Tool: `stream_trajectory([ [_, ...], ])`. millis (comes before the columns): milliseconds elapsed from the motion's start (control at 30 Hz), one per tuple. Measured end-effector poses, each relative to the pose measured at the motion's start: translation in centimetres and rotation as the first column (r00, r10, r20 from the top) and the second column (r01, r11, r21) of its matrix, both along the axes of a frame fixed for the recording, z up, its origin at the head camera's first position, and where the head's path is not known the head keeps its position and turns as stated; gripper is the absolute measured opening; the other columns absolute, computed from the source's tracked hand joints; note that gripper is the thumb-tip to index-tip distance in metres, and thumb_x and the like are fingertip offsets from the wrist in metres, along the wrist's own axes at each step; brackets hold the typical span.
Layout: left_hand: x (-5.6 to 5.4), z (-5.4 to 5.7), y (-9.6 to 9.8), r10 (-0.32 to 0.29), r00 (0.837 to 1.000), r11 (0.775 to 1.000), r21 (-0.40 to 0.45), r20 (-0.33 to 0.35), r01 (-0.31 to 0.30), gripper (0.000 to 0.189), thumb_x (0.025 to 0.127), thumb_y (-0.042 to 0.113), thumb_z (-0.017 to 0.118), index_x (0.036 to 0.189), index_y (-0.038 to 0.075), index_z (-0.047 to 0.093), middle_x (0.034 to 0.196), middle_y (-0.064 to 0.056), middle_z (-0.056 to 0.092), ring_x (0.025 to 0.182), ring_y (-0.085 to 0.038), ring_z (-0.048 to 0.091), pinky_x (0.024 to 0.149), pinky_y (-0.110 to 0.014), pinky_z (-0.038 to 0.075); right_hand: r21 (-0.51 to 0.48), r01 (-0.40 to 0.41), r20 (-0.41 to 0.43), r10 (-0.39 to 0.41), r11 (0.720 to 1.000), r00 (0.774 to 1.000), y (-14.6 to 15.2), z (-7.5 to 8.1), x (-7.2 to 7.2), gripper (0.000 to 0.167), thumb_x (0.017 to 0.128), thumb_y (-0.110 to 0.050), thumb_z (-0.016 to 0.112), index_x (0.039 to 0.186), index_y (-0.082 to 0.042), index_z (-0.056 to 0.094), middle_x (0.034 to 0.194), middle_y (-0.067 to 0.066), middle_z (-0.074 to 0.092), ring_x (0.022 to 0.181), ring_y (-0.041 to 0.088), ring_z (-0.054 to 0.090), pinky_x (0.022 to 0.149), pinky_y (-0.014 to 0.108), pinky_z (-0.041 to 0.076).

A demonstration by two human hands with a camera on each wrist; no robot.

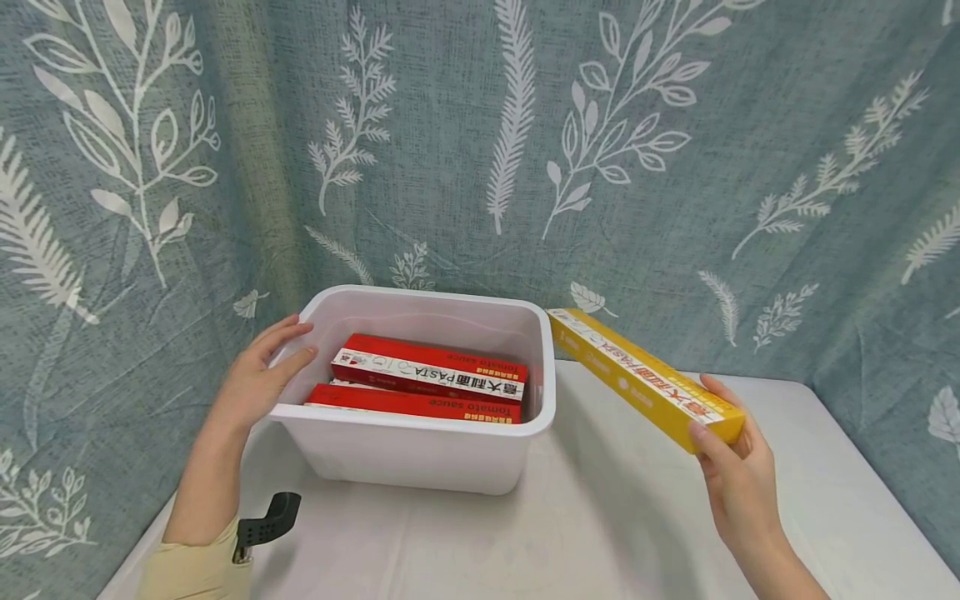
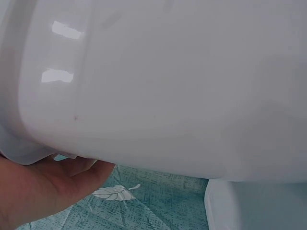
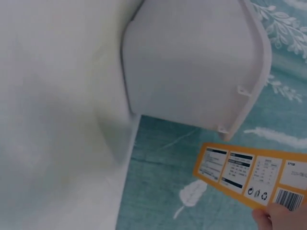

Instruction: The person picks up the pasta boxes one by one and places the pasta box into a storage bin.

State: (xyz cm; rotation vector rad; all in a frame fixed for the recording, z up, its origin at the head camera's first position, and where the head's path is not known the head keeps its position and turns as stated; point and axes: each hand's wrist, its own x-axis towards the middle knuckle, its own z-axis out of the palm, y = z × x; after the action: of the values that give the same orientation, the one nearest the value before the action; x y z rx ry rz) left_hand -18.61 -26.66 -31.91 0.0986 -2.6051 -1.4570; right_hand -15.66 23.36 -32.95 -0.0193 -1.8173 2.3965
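A white plastic bin (image 1: 420, 450) stands on the white table (image 1: 600, 533). Inside it lie two red pasta boxes (image 1: 427, 375), one leaning on the other. My left hand (image 1: 258, 375) rests with straight fingers against the bin's left rim; the left wrist view shows the bin wall (image 2: 168, 86) close up with my palm (image 2: 43, 191) under its rim. My right hand (image 1: 731, 467) grips the near end of a long yellow pasta box (image 1: 645, 379), held in the air just right of the bin. In the right wrist view the yellow box (image 3: 254, 179) hangs beside the bin (image 3: 192, 67).
A teal curtain with white leaf prints (image 1: 480, 150) hangs behind and beside the table. A black wrist-camera mount (image 1: 266, 517) sits on my left forearm. Bare tabletop lies in front of and to the right of the bin.
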Motion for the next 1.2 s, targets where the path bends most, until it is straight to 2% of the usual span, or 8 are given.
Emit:
stream_trajectory([
  [233,0.1,0.0,-0.1,-0.001,1.000,1.000,-0.003,-0.002,0.001,0.059,0.100,0.034,0.050,0.148,0.002,0.038,0.160,-0.015,0.019,0.144,-0.045,0.012,0.102,-0.075,0.018,-0.068,0.020,-0.125,-0.028,0.997,0.992,-0.2,1.2,0.2,0.052,0.095,0.002,0.052,0.144,-0.013,0.044,0.139,0.010,0.038,0.113,0.019,0.048,0.087,0.019,0.050],
  [500,0.2,-0.1,-0.1,0.010,1.000,1.000,-0.009,0.007,-0.010,0.059,0.100,0.035,0.050,0.148,0.003,0.038,0.160,-0.015,0.019,0.144,-0.045,0.012,0.101,-0.075,0.020,-0.107,-0.019,-0.203,-0.004,0.994,0.979,-1.1,2.1,0.4,0.049,0.094,0.001,0.051,0.142,-0.009,0.046,0.138,0.013,0.040,0.113,0.021,0.051,0.088,0.021,0.051],
  [667,0.3,-0.1,-0.1,0.008,1.000,1.000,0.003,-0.015,-0.008,0.057,0.100,0.032,0.052,0.147,0.001,0.040,0.160,-0.015,0.021,0.144,-0.044,0.013,0.104,-0.073,0.019,-0.093,-0.076,-0.218,0.054,0.993,0.974,-2.0,2.5,0.4,0.049,0.094,-0.002,0.050,0.142,-0.009,0.044,0.139,0.014,0.038,0.113,0.021,0.050,0.088,0.020,0.051],
  [833,0.4,-0.1,0.0,0.008,1.000,1.000,0.003,-0.001,-0.008,0.058,0.100,0.033,0.051,0.148,0.002,0.039,0.160,-0.015,0.020,0.145,-0.044,0.013,0.104,-0.073,0.019,-0.095,-0.124,-0.212,0.102,0.988,0.972,-3.0,2.6,0.1,0.047,0.094,-0.005,0.050,0.140,-0.007,0.045,0.140,0.015,0.037,0.112,0.020,0.051,0.087,0.021,0.051],
  [1033,0.3,-0.2,0.0,0.007,1.000,1.000,0.010,0.012,-0.007,0.058,0.100,0.034,0.051,0.149,0.004,0.038,0.161,-0.014,0.018,0.145,-0.043,0.012,0.103,-0.073,0.021,-0.085,-0.166,-0.202,0.147,0.982,0.968,-4.2,2.4,-0.4,0.042,0.093,-0.008,0.050,0.135,-0.008,0.052,0.136,0.015,0.042,0.108,0.019,0.056,0.087,0.022,0.052],
  [1200,0.3,-0.2,0.0,0.007,1.000,1.000,0.016,0.004,-0.007,0.057,0.100,0.033,0.051,0.148,0.003,0.039,0.161,-0.014,0.019,0.145,-0.043,0.013,0.104,-0.072,0.021,-0.053,-0.214,-0.226,0.197,0.975,0.954,-4.9,2.1,-0.8,0.040,0.093,-0.009,0.048,0.132,-0.010,0.055,0.131,0.014,0.047,0.107,0.020,0.057,0.086,0.024,0.053],
])
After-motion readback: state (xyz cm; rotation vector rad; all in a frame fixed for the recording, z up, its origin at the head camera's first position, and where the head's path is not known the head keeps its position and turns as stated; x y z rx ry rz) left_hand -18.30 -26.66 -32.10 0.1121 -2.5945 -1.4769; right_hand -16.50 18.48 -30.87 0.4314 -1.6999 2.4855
